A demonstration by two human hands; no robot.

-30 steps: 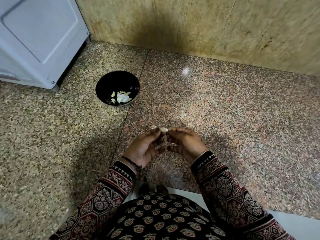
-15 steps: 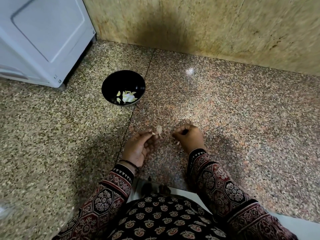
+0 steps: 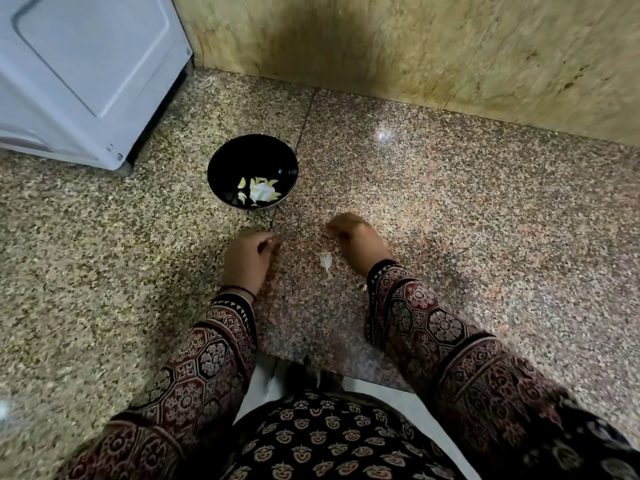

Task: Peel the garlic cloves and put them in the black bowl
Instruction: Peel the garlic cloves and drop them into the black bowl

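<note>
Standing at a speckled granite counter (image 3: 450, 220) and looking down at both hands. Holding the left hand (image 3: 246, 259) low over the counter, back upward, its fingers (image 3: 266, 242) curling inward with the tips drawn together. Hiding whatever may lie between them, so not telling whether a clove is pinched there. Holding the right hand (image 3: 358, 242) further right, apart from the left, its fingers also curling under and blurring at the tips; not showing whether they are pinching anything. Wearing dark patterned sleeves (image 3: 433, 327) and a thin black band (image 3: 239, 290) at the left wrist.

Showing a pale scrap of garlic skin (image 3: 326, 261) lying on the counter between the two hands, just beside the right wrist.

Facing the black bowl (image 3: 242, 157), standing upright on the counter just beyond the left hand, apart from both hands. Showing peeled garlic cloves (image 3: 242, 183) lying in the bottom of the bowl beside a white patch too bright to name.

Having a white appliance (image 3: 86, 74) at the far left and a beige stone wall (image 3: 415, 46) running along the far edge of the counter.
</note>
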